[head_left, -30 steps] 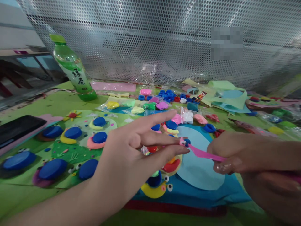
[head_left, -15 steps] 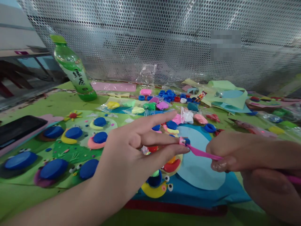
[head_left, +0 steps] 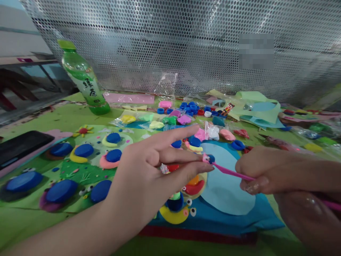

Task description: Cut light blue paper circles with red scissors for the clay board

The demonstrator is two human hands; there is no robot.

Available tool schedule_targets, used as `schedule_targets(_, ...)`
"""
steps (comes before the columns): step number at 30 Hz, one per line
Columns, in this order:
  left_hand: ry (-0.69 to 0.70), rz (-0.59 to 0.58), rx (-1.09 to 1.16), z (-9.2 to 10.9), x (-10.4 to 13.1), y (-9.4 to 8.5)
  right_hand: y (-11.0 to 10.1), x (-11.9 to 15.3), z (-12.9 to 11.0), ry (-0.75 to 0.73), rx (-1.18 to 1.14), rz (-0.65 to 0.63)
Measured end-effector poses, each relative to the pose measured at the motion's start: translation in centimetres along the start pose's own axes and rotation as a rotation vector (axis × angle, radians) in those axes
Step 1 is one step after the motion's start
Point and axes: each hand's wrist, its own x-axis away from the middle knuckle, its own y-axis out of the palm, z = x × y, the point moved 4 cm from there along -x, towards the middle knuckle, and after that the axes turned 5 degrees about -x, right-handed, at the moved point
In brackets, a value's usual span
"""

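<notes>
Between its thumb and middle finger, my left hand [head_left: 149, 167] pinches a small pink and blue clay piece [head_left: 208, 158], with the index finger stretched out above. My right hand [head_left: 282, 174] is closed on a thin pink tool [head_left: 231, 173], whose tip touches the piece. Below the hands lies a blue sheet [head_left: 218, 222] with a light blue paper oval [head_left: 229, 185] and a yellow clay snail [head_left: 174, 216] with googly eyes. Part of that sheet is hidden behind my left hand.
On the left are a green board [head_left: 80, 174] with several blue-capped clay snails and a black phone [head_left: 23, 145]. A green tea bottle [head_left: 85, 81] stands behind. Farther back lie bagged clay [head_left: 170, 120] and blue caps [head_left: 189, 107], before a perforated metal screen [head_left: 186, 42].
The small piece has turned slightly between my left fingers, showing more of its blue part. My right hand and the pink tool have shifted slightly to the right.
</notes>
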Motion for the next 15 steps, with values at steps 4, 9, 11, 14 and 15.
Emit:
schedule_targets(4, -0.018, -0.017, -0.014, -0.01, 0.04, 0.04, 0.0, -0.08, -0.33, -0.044, 0.02, -0.008)
schedule_targets(9, 0.015, 0.003, -0.05, 0.01, -0.11, 0.04, -0.35, 0.19, -0.16, -0.021, 0.03, -0.046)
schedule_targets(11, 0.02, 0.003, -0.058, -0.06, -0.09, 0.05, -0.43, 0.32, -0.17, -0.022, 0.013, -0.062)
schedule_targets(14, 0.025, 0.006, -0.066, -0.15, 0.03, 0.01, -0.41, 0.16, -0.37, -0.028, 0.025, -0.023)
schedule_targets(15, 0.027, 0.005, -0.065, -0.17, 0.08, 0.0, -0.35, 0.02, -0.47, -0.034, 0.036, -0.006)
